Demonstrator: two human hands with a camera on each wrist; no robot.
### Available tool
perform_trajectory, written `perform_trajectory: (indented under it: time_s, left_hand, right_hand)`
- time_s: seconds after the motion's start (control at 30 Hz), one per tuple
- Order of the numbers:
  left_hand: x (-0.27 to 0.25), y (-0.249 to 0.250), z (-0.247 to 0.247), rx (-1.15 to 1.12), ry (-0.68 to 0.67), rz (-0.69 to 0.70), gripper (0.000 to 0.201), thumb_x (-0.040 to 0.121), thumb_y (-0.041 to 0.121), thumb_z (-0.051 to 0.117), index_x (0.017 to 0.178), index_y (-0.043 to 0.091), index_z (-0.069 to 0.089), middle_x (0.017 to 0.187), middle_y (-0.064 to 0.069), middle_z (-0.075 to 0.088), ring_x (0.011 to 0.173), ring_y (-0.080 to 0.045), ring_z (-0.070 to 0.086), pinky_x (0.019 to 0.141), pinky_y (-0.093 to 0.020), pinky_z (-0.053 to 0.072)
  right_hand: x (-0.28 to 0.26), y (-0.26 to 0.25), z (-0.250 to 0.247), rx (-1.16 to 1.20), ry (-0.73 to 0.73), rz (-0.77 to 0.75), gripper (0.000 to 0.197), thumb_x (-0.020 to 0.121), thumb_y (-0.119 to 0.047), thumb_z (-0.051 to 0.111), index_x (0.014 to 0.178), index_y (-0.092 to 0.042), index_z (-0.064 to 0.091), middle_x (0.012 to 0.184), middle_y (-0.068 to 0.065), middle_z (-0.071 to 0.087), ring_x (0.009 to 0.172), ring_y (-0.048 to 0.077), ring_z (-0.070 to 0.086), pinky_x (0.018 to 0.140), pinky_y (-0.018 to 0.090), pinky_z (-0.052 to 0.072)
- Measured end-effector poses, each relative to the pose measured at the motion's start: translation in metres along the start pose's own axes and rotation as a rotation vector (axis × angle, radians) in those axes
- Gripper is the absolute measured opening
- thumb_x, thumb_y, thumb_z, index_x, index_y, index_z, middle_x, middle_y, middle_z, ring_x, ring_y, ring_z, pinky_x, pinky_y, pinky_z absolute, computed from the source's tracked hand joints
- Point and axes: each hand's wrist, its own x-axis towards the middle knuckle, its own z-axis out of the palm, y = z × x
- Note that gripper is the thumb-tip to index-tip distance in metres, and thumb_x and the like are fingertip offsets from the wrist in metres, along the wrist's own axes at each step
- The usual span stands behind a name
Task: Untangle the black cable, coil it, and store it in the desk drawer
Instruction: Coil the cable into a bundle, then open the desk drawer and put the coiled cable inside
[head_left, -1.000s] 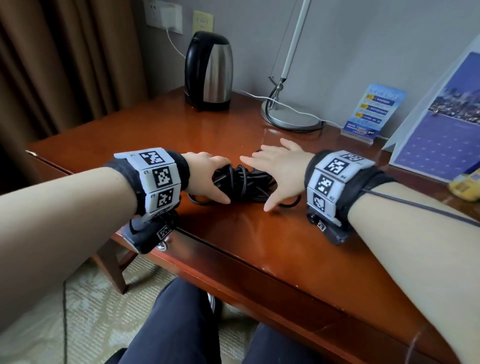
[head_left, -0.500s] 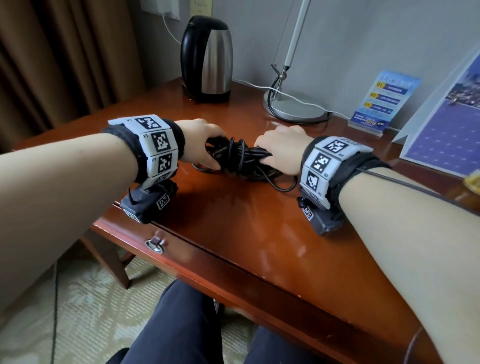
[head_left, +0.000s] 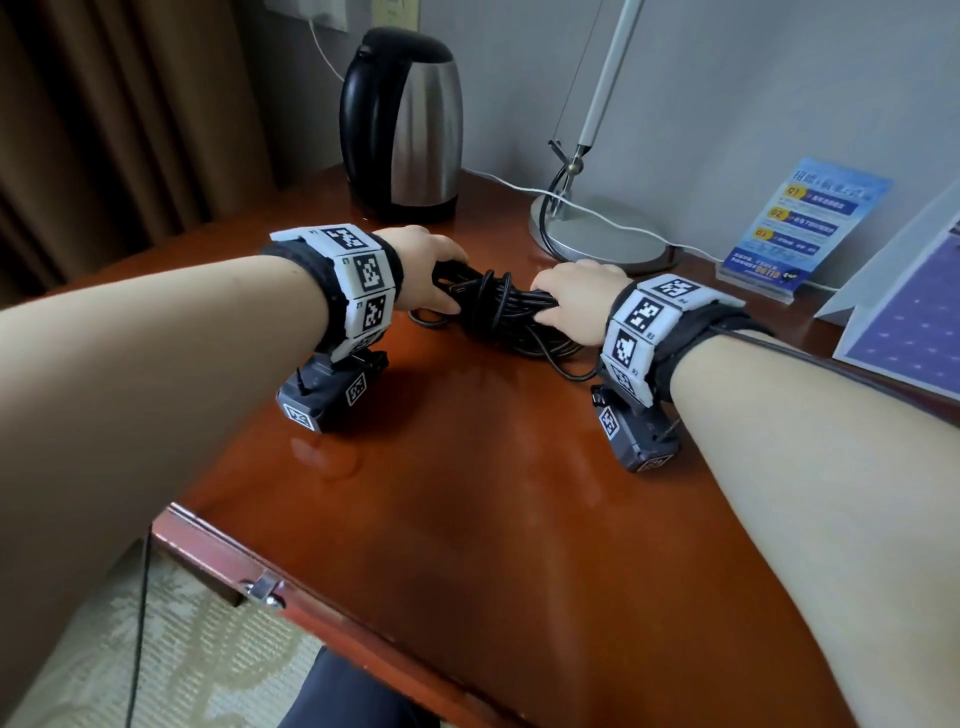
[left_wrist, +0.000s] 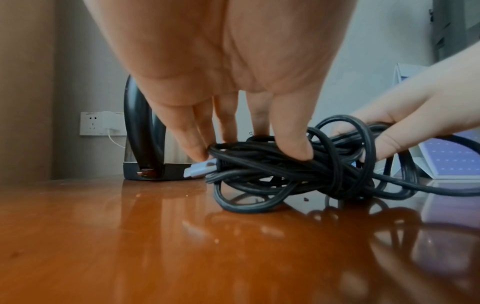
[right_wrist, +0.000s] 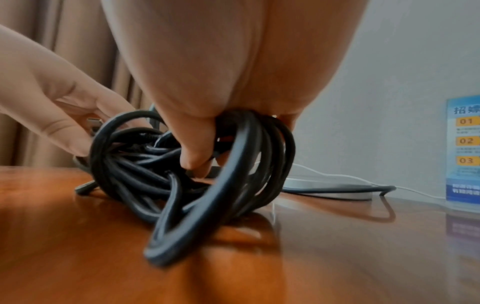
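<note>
the black cable (head_left: 501, 306) lies bunched crosswise between them, left hand (head_left: 427, 275) pinching one end, right hand (head_left: 576, 296) curled around the other.

Bare desk top (head_left: 493, 493) lies open in front; kettle (head_left: 402, 124) and lamp base (head_left: 597, 234) crowd behind.

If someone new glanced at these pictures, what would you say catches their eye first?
The tangled black cable in the middle of the glossy wooden desk, gripped at either end by the left hand and right hand. Behind it stand a black-and-steel kettle and a lamp base, with a blue leaflet at the right.
</note>
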Motion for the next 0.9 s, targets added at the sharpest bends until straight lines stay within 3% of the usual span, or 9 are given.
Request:
perform_trajectory:
  time_s: [0.3, 0.47, 0.6, 0.7, 0.83, 0.9]
  left_hand:
    - [0.014, -0.003, 0.000, -0.015, 0.023, 0.004, 0.060, 0.082, 0.041, 0.065, 0.137, 0.031, 0.042, 0.129, -0.003, 0.051, 0.110, -0.025, 0.055, 0.092, -0.039, 0.048]
    - [-0.006, -0.002, -0.010, -0.028, 0.076, 0.008, 0.062, 0.087, 0.046, 0.055, 0.143, 0.030, 0.033, 0.144, -0.005, 0.038, 0.125, -0.026, 0.046, 0.100, -0.037, 0.043]
    - [-0.039, -0.001, -0.025, -0.074, 0.178, 0.003, 0.054, 0.089, 0.045, 0.054, 0.137, 0.024, 0.043, 0.136, -0.007, 0.047, 0.121, -0.026, 0.049, 0.100, -0.038, 0.042]
    - [-0.073, -0.003, -0.034, -0.161, 0.266, 0.024, 0.047, 0.089, 0.039, 0.055, 0.132, 0.020, 0.050, 0.130, -0.003, 0.054, 0.117, -0.021, 0.053, 0.100, -0.033, 0.042]
    - [-0.129, -0.014, -0.033, -0.276, 0.371, 0.002, 0.035, 0.091, 0.031, 0.055, 0.122, 0.017, 0.057, 0.122, -0.001, 0.061, 0.113, -0.020, 0.056, 0.099, -0.029, 0.042]
    - [-0.157, -0.023, -0.026, -0.314, 0.437, -0.027, 0.030, 0.090, 0.029, 0.056, 0.118, 0.018, 0.060, 0.118, -0.002, 0.062, 0.110, -0.020, 0.056, 0.094, -0.027, 0.041]
  right_hand:
    - [0.013, 0.004, 0.001, 0.014, 0.020, 0.050, 0.037, 0.095, -0.034, 0.046, 0.130, -0.023, 0.046, 0.130, 0.004, 0.049, 0.124, 0.027, 0.041, 0.102, 0.040, 0.030]
    - [-0.007, -0.002, -0.005, 0.083, 0.066, 0.106, 0.041, 0.088, -0.040, 0.052, 0.129, -0.031, 0.046, 0.131, 0.002, 0.044, 0.123, 0.025, 0.042, 0.103, 0.038, 0.028]
    - [-0.029, -0.018, -0.021, 0.174, 0.143, 0.092, 0.039, 0.088, -0.036, 0.055, 0.126, -0.029, 0.050, 0.129, 0.003, 0.047, 0.122, 0.024, 0.044, 0.103, 0.037, 0.034]
    - [-0.052, -0.042, -0.035, 0.319, 0.214, 0.004, 0.033, 0.089, -0.028, 0.055, 0.121, -0.021, 0.055, 0.121, 0.005, 0.053, 0.112, 0.022, 0.051, 0.098, 0.033, 0.041]
    - [-0.092, -0.081, -0.038, 0.443, 0.313, -0.094, 0.024, 0.091, -0.025, 0.053, 0.113, -0.020, 0.060, 0.108, -0.003, 0.061, 0.092, 0.013, 0.052, 0.089, 0.027, 0.042]
    - [-0.110, -0.099, -0.033, 0.468, 0.339, -0.137, 0.021, 0.091, -0.025, 0.053, 0.110, -0.021, 0.062, 0.106, -0.007, 0.059, 0.090, 0.008, 0.048, 0.088, 0.024, 0.040]
